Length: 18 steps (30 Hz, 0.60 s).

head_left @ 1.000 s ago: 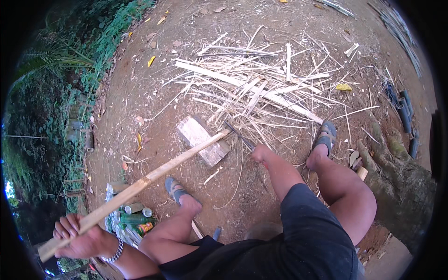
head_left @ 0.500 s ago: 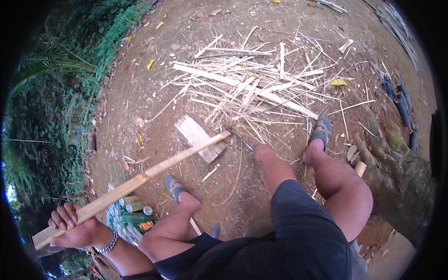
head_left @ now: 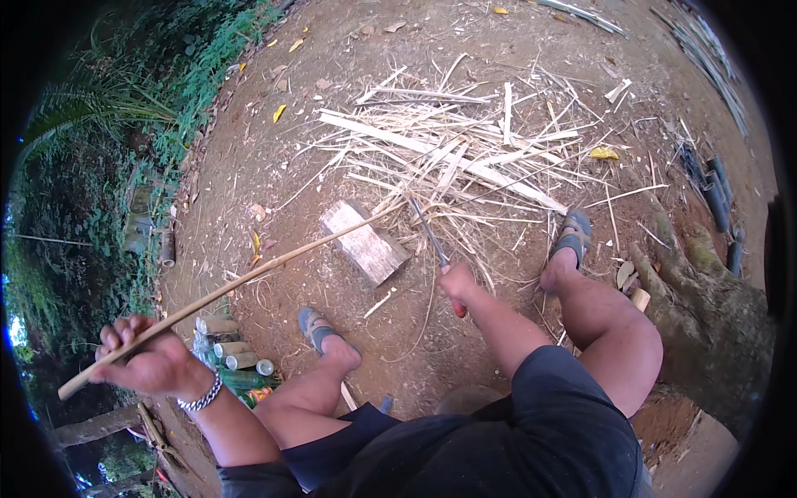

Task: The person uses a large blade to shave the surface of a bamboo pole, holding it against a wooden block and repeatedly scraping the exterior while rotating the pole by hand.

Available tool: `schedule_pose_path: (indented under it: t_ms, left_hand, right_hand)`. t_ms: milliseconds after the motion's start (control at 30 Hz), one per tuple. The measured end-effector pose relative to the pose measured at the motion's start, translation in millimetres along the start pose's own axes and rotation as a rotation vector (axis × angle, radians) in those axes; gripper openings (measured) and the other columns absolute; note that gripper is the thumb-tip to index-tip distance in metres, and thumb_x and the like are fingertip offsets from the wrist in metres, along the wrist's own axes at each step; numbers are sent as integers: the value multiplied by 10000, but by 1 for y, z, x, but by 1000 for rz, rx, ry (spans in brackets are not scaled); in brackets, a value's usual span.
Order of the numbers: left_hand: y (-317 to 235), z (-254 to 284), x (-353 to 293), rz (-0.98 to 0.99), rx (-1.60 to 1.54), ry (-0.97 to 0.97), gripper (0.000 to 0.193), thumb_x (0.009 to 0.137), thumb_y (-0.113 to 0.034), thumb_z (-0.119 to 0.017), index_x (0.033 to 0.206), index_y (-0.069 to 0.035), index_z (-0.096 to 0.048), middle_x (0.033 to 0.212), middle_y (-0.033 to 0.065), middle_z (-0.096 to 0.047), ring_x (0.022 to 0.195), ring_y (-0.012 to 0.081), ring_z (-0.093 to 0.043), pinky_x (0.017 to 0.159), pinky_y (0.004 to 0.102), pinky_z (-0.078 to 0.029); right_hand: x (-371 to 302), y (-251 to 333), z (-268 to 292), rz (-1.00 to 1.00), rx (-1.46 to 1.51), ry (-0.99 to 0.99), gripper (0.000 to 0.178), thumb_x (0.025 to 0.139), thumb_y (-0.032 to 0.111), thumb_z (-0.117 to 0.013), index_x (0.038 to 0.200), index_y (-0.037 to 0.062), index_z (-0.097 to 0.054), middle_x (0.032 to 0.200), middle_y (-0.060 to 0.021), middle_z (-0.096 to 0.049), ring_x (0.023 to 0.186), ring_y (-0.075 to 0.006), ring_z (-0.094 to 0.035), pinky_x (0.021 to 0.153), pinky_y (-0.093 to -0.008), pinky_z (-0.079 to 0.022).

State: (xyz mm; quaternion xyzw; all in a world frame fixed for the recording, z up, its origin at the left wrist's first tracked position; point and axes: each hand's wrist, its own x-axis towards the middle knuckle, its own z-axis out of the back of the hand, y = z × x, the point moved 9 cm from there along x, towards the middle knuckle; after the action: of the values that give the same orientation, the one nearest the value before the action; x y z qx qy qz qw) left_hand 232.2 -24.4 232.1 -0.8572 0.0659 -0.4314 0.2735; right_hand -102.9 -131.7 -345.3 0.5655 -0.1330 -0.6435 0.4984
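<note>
Swinging the long bamboo strip [head_left: 241,286] round is what shows in the head view, the only one there is. Against the picture of a second ago, the strip looks thinner, edge-on rather than flat, so I judge I have rolled it in my grip. Its far tip sat on the near corner of the wooden chopping block [head_left: 364,242] then; now it crosses over the block's far end and runs on toward the pile of bamboo splinters [head_left: 465,158] beyond the block.

My left hand [head_left: 148,363] is well to the left of the block, down near the lower edge, fingers wrapped tight round the strip's butt end, a metal bracelet [head_left: 199,397] at the wrist. Half a second ago that hand was lower and further out, so it has lifted and come in a little.

My right hand [head_left: 455,284] is just right of the block, closed on the red handle of a long knife [head_left: 432,241], whose blade points up toward the splinter pile. It was hidden behind my knee earlier; now it is out and raised. I take that to mean the strip is being lined up on the block for the next cut.

Left of the block, by my sandalled foot, lie cut bamboo tubes [head_left: 232,353].
</note>
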Motion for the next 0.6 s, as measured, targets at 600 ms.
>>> schedule_pose_path:
  t_ms: [600]
  left_hand:
    - [-5,7,-20,85,-17,49,341,923,-447,-550,776,-139,-545,624,-55,-426,555,68,-394,558,224,-349]
  right_hand:
    - [-178,270,-32,643,-185,266,319,801,133,-587,1110,59,-558,882,-183,-652,852,-336,-650,755,-439,-515]
